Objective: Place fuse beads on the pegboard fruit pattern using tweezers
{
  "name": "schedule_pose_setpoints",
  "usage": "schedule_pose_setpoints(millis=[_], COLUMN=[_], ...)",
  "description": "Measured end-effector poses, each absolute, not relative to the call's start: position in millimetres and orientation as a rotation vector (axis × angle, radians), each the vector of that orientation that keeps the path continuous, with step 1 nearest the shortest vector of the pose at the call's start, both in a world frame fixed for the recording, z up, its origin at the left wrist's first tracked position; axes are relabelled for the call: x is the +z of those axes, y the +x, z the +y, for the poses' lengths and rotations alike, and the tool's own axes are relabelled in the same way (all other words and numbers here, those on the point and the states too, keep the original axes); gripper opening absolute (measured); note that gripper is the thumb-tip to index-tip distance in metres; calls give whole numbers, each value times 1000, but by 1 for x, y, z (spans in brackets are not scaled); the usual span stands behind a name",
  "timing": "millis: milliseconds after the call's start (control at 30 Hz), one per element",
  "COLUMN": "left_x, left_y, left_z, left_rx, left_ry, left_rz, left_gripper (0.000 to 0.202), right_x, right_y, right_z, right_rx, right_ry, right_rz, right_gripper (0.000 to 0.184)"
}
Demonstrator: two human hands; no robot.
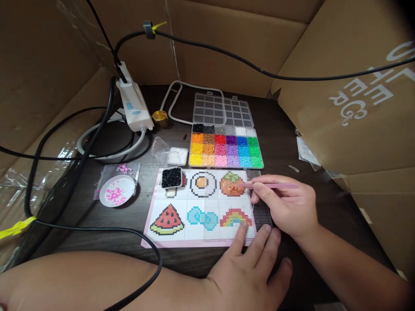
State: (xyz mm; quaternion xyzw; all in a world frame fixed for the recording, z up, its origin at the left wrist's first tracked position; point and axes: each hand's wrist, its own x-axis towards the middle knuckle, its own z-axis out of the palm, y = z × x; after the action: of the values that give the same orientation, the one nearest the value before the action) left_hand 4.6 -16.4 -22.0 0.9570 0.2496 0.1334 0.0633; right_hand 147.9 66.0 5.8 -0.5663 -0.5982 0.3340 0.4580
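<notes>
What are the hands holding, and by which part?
The right hand holds pink tweezers, pinched at about the middle of their length. The left hand holds nothing; it rests flat at the lower edge of the clear pegboard.

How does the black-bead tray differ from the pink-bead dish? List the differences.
The black-bead tray is square and packed full; the pink-bead dish is round, white, thinly scattered. The tray sits on the pattern sheet; the dish sits on a clear pegboard left of it. Both hold beads.
</notes>
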Motion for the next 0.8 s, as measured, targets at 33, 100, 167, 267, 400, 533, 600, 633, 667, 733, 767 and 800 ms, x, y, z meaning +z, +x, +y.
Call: schedule_pose_setpoints(millis=[33,100,167,267,400,533,600,633,667,733,767,800], left_x=[-22,-22,-22,-24,-26,-28,-30,-31,-32,-32,-32,-32], left_y=[4,4,4,5,6,5,5,5,5,5,5,5], left_z=[-16,-17,-17,-18,-19,-19,-19,-19,-19,-18,-18,-17], left_rx=[398,387,378,370,390,432,444,443,435,405,387,375], left_ry=[2893,2894,2891,2886,2889,2928,2940,2939,2934,2928,2928,2933], left_rz=[752,743,739,743,757,728,722,724,726,718,713,704], left_gripper=[43,44,44,45,45,43,43,44,44,44,44,44], right_x=[5,4,3,3,7,12,16,19,21,25,26,26], right_y=[149,152,154,152,149,143,137,133,128,115,108,100], right_z=[68,73,78,85,90,98,104,108,112,121,125,129], right_rx=[895,1057,1186,1275,1312,1323,1343,1354,1363,1365,1368,1365], right_ry=[-1380,-1307,-1227,-1181,-1181,-1163,-1156,-1150,-1140,-1121,-1119,-1125], right_rz=[-1410,-1256,-1094,-938,-883,-813,-798,-798,-802,-815,-830,-837], right_gripper=[13,13,12,14,13,11,12,12,13,14,15,16])
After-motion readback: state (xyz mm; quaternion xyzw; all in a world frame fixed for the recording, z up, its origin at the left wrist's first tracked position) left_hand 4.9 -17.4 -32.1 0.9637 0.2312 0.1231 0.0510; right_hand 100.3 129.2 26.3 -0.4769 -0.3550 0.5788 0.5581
